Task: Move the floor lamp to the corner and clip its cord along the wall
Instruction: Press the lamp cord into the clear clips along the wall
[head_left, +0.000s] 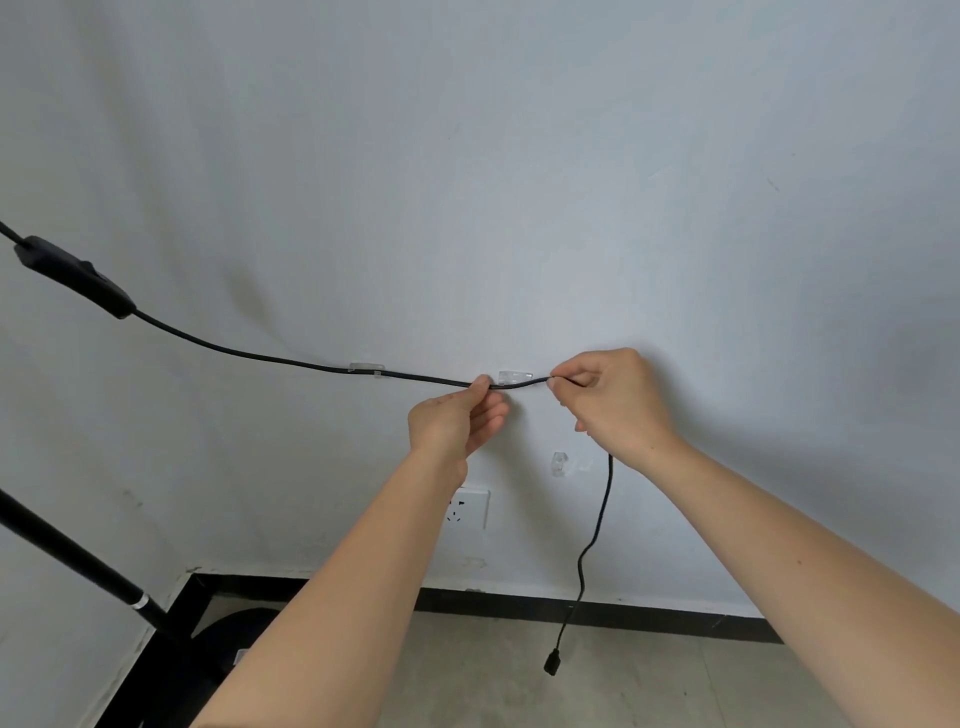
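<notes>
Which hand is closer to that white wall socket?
The left hand. It pinches the cord just above the wall socket, its wrist overlapping the socket's corner. The right hand grips the cord farther off, above and to the right.

We find no text, label, brand, number or sign that we can read anywhere in this view. The black inline switch (72, 275) on the cord (249, 354) shows no legible marking to us. The white wall socket (469, 508) bears only its pin holes, no lettering that we can make out. The plug (552, 662) at the hanging end of the cord is too small and dark for us to tell any print on it.
</notes>
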